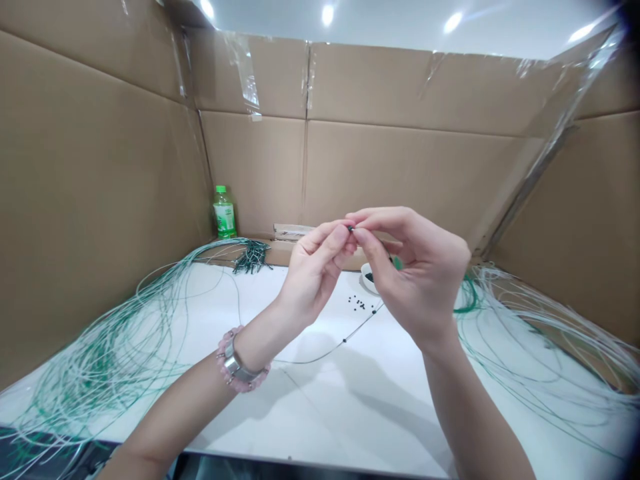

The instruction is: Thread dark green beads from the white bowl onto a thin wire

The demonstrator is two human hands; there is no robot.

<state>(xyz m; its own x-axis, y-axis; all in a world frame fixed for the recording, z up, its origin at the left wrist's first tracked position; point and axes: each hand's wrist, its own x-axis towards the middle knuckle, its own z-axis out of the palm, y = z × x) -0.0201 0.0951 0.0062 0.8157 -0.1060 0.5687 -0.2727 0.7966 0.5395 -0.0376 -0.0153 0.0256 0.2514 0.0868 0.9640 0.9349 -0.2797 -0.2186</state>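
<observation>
My left hand (320, 267), with a pink bead bracelet and a metal watch-like band (231, 363) at the wrist, is closed in a pinch. A tiny black piece (351, 229) shows between its fingertips. From the right, the thumb and index finger of my right hand (415, 267) close on the same spot, seemingly on a thin wire at the piece. The fingertips hide most of it. Below the hands runs a thin wire (320, 358) carrying a few small black pieces (345, 341). More loose black pieces (360, 304) lie on the white table (320, 413).
A white bowl (369, 283) with black pieces stands partly behind my right hand. Bundles of green and white wires spread at left (110, 353) and right (530, 347). Dark-ended wire bunch (253, 256) and green bottle (225, 213) are at the back; cardboard walls (425, 167) surround the table.
</observation>
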